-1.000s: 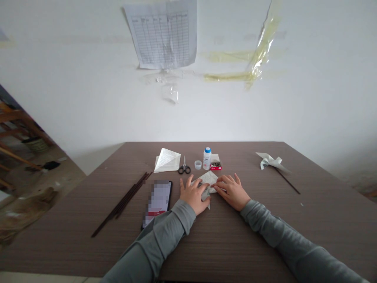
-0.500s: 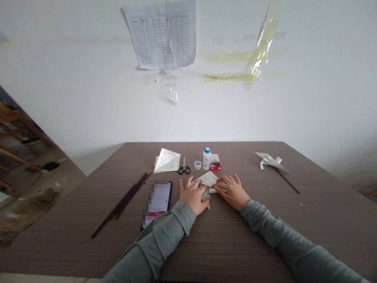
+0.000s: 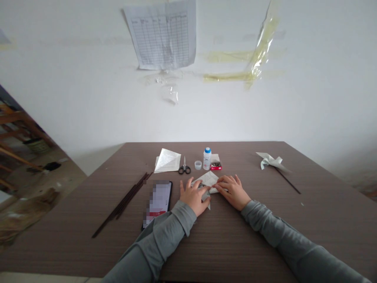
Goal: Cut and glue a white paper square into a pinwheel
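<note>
A folded sheet of printed paper (image 3: 208, 179) lies on the brown table (image 3: 235, 236) in front of me. My left hand (image 3: 193, 195) rests on its left part, fingers spread and pressing down. My right hand (image 3: 233, 191) lies on its right part, fingers stretched flat along a fold. Both arms wear grey sleeves. The paper's near part is hidden under my hands.
A phone (image 3: 158, 200) lies left of my left hand, beside several dark thin sticks (image 3: 123, 202). Behind the paper are another folded paper (image 3: 167, 160), scissors (image 3: 184, 168), a small clear cap (image 3: 198, 164), a glue bottle (image 3: 207, 158) and a pin box (image 3: 215, 164). A paper pinwheel (image 3: 272, 163) lies far right.
</note>
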### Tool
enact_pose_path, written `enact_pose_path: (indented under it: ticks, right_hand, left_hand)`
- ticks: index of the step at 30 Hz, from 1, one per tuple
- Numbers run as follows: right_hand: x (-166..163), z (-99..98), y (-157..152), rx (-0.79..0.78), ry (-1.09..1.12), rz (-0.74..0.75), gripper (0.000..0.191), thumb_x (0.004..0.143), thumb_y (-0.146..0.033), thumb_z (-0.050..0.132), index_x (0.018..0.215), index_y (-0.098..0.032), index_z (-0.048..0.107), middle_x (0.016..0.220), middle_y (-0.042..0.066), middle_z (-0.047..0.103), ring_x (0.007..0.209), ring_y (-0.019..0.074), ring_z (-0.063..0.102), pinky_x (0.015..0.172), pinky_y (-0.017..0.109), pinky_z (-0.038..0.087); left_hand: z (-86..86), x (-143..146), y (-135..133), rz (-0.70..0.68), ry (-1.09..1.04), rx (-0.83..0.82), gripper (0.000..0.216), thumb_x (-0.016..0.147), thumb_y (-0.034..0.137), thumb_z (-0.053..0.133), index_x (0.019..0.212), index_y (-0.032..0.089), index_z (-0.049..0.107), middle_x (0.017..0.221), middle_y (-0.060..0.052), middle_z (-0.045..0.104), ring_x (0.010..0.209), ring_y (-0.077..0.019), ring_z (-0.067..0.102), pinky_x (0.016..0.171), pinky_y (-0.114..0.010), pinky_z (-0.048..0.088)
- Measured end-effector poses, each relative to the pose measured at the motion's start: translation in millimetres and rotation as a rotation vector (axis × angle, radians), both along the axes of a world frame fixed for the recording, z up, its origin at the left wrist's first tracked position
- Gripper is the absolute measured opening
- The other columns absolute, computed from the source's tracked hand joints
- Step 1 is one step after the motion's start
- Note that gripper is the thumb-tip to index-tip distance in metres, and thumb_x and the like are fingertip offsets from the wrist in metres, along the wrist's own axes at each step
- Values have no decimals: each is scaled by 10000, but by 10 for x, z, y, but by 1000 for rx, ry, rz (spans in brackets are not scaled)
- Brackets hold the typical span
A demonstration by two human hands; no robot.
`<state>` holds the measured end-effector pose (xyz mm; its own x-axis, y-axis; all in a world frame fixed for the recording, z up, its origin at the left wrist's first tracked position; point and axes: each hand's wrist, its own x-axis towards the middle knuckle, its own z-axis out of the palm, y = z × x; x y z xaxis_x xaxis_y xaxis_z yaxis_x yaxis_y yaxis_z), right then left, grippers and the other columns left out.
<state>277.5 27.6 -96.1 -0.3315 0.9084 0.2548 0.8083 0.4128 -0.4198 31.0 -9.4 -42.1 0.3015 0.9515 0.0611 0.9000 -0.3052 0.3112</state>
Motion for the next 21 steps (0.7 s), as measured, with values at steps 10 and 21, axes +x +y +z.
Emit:
enact_pose_path:
  ticks: [10, 21]
  right_hand:
    - [11, -64, 23, 53, -18, 3, 457, 1322, -510, 606, 1189, -382, 1025, 1347, 104, 921, 1410, 390, 841, 1469, 894, 486]
    - [38, -97, 40, 52, -16, -5, 376, 1304, -458, 683, 1150, -394, 1020, 1355, 78, 942, 1423, 374, 864, 1491, 902, 468]
  left_hand:
    - [6, 24, 17, 5, -25, -13, 485, 1065, 311, 981, 1536, 426, 992, 1848, -105, 807, 1846, -580, 571, 1524, -1017, 338]
    - [18, 60, 19, -1, 57, -9, 529, 1103, 336, 938, 1618, 458, 955, 1892, -89, 778, 1855, -559, 564, 1527, -1005, 349]
